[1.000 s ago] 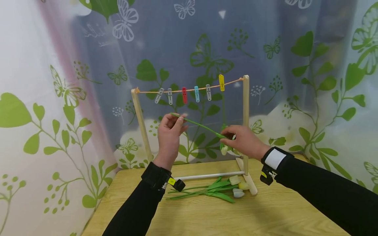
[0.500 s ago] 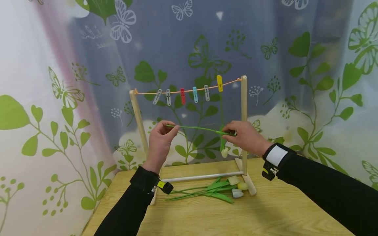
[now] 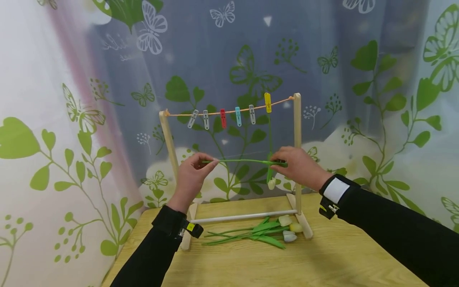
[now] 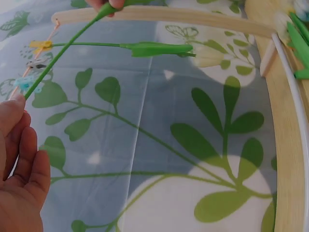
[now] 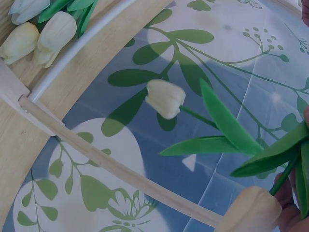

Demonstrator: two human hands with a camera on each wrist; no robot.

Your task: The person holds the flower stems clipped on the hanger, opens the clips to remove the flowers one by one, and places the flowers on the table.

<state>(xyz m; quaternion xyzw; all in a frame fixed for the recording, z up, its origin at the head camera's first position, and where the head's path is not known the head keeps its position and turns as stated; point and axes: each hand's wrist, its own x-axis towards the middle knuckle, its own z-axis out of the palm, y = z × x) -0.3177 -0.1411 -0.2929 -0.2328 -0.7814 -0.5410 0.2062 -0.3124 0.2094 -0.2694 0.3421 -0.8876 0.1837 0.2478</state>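
Between my hands a tulip stem [image 3: 244,160] runs almost level in the head view. My left hand [image 3: 191,177] pinches its bare end between thumb and fingers. At the leafy part, my right hand [image 3: 297,165] grips the stem; in the right wrist view this tulip's pale peach bloom [image 5: 252,211] shows beside the fingers. Just behind, a white tulip [image 3: 271,183] hangs head-down from a yellow clothespin [image 3: 268,103] on an orange cord [image 3: 211,114]. Several more clothespins, among them a red clothespin [image 3: 223,118] and a blue clothespin [image 3: 238,116], sit along the cord.
A wooden frame's right post [image 3: 297,139] and left post [image 3: 168,139] carry the cord. A white rod [image 3: 244,217] joins their feet. Several tulips [image 3: 265,230] lie on the wooden table [image 3: 251,267] in front of it. A patterned curtain [image 3: 201,48] stands behind.
My left hand has moved down and left with the stem end, so the stem has gone from slanting to nearly level. My right hand has shifted slightly, still gripping the tulip.
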